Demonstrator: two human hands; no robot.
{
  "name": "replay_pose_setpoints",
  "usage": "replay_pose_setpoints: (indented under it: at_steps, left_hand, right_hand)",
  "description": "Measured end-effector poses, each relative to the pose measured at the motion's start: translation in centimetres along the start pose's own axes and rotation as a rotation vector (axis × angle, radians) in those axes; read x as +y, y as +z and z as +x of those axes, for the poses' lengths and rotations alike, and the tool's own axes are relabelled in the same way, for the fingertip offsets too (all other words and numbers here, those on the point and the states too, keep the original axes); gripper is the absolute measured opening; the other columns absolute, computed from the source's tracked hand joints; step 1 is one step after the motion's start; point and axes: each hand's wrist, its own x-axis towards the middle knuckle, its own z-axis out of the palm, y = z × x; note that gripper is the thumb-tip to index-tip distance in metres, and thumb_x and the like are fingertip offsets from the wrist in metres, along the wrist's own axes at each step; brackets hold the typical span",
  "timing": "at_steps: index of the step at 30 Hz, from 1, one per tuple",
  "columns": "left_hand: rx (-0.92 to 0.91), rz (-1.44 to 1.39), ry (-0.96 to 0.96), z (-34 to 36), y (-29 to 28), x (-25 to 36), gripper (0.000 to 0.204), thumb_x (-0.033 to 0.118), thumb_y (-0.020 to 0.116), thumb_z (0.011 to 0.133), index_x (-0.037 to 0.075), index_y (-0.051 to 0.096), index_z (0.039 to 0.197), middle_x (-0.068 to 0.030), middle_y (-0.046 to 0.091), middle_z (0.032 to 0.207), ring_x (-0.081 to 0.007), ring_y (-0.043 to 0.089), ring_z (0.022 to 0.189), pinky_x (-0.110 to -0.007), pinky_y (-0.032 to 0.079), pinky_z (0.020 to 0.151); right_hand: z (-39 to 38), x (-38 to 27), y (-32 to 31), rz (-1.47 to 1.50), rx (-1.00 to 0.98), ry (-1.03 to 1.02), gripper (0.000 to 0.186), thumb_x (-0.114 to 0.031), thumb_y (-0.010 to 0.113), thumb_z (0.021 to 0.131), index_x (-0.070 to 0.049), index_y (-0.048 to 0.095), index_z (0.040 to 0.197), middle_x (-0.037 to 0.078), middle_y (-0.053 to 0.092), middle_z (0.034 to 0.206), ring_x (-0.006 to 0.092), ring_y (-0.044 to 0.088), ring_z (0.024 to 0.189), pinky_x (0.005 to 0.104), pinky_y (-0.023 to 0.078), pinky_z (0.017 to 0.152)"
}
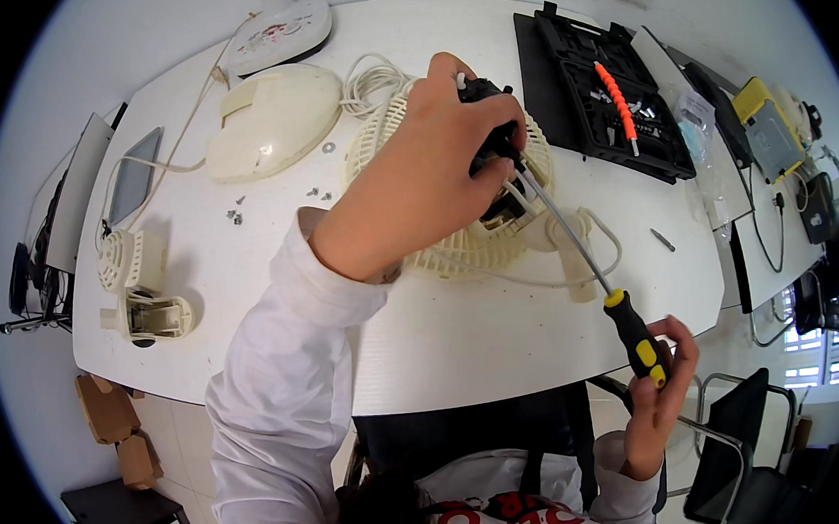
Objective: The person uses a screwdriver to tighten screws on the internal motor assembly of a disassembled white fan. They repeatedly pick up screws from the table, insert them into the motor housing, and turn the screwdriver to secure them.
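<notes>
My left hand grips a black motor part of a disassembled fan, its thumb and fingers closed around it. Underneath is the cream round fan grille, lying on the white table. In my right hand, beyond the table's front edge, is the handle of a screwdriver with black and yellow grips. Its long shaft slants up and left, so the tip end meets the motor part beside my left fingers. What the tip touches is hidden. A cream stem-like piece and a looped cable lie beside the grille.
A cream fan base stands at the back left with a coiled cable near it. Small screws lie left of my arm. Cream housing parts sit at the left edge. An opened black tool case holds an orange flexible shaft.
</notes>
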Motion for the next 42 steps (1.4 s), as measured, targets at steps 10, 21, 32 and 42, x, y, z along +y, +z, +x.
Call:
replay_pose_setpoints:
  at_steps: [10, 21, 32, 42]
  left_hand:
    - [0.030, 0.071, 0.037, -0.3, 0.4, 0.0, 0.023, -0.001, 0.067, 0.084, 0.008, 0.061, 0.104, -0.0131, 0.039, 0.115, -0.0242, 0.055, 0.085, -0.034, 0.049, 0.078]
    - [0.015, 0.080, 0.009, -0.2, 0.4, 0.4, 0.024, -0.001, 0.067, 0.085, 0.009, 0.060, 0.105, -0.0151, 0.040, 0.115, -0.0283, 0.055, 0.087, -0.037, 0.050, 0.081]
    - [0.009, 0.055, 0.009, 0.0, 0.1, -0.1, 0.023, -0.002, 0.067, 0.085, 0.008, 0.060, 0.105, -0.0143, 0.040, 0.116, -0.0270, 0.056, 0.085, -0.036, 0.050, 0.080]
    - [0.011, 0.057, 0.030, -0.1, 0.3, -0.1, 0.023, -0.002, 0.067, 0.085, 0.008, 0.060, 0.105, -0.0142, 0.039, 0.117, -0.0256, 0.057, 0.084, -0.035, 0.050, 0.078]
  right_hand:
    - [0.6, -1.6, 0.2, 0.014, 0.039, 0.310, 0.047, -0.026, 0.052, 0.100, -0.001, 0.045, 0.139, 0.010, 0.053, 0.113, 0.0160, 0.054, 0.093, 0.0233, 0.044, 0.074]
    - [0.5, -0.5, 0.1, -0.033, 0.066, 0.166, 0.033, -0.016, 0.058, 0.096, 0.000, 0.053, 0.125, 0.009, 0.051, 0.108, 0.0119, 0.051, 0.084, 0.0226, 0.041, 0.070]
    - [0.1, 0.4, 0.5, 0.051, 0.027, -0.002, 0.065, -0.008, 0.073, 0.077, -0.005, 0.038, 0.132, 0.009, 0.041, 0.125, 0.0164, 0.056, 0.096, 0.0226, 0.050, 0.071]
    - [1.4, -1.6, 1.1, 0.108, -0.059, 0.274, 0.038, -0.023, 0.058, 0.098, -0.004, 0.056, 0.130, 0.007, 0.051, 0.115, 0.0102, 0.053, 0.083, 0.0187, 0.040, 0.060]
